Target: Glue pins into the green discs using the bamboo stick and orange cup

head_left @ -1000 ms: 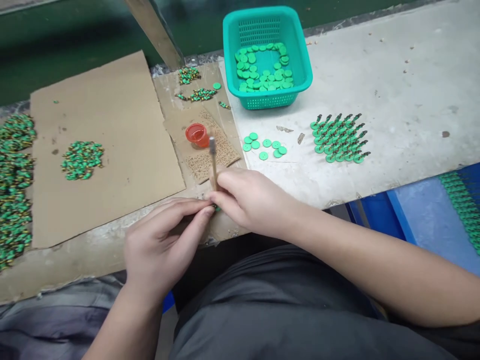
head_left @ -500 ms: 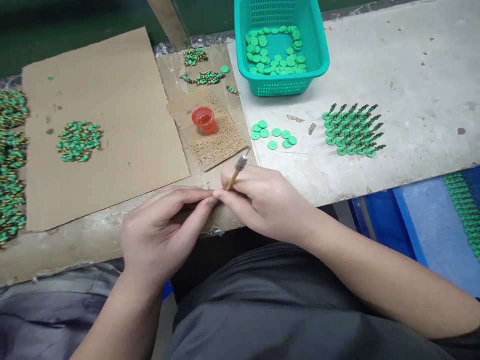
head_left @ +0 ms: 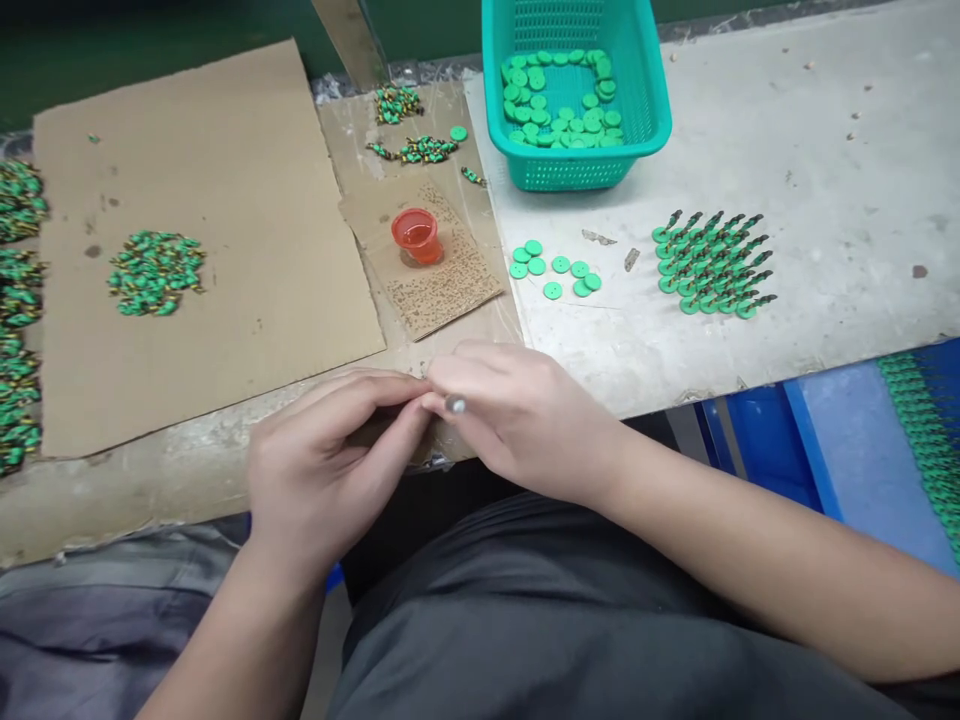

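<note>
Close together at the table's front edge, both my hands meet at the fingertips. My left hand (head_left: 326, 450) is closed in a pinch, and whatever sits between its thumb and forefinger is hidden. My right hand (head_left: 529, 415) is closed round a thin brush (head_left: 455, 404), whose grey and white end points up at the camera. Just beyond the hands, a small red cup (head_left: 427, 252) of liquid stands on a speckled cardboard piece (head_left: 450, 300). Several loose green buttons (head_left: 560, 264) lie right of it.
A teal basket (head_left: 574, 175) holds more green buttons. Rows of green discs with dark upright figures (head_left: 712, 265) stand at right. Small green-and-gold pieces (head_left: 157, 272) are heaped on a cardboard sheet (head_left: 247, 150), with more piles (head_left: 16, 360) at far left. A blue tray (head_left: 870, 450) sits lower right.
The brush has swung from slanting away over the cardboard to pointing up at the camera as my right hand turned. My left hand keeps its pinch. The whole view has shifted slightly.
</note>
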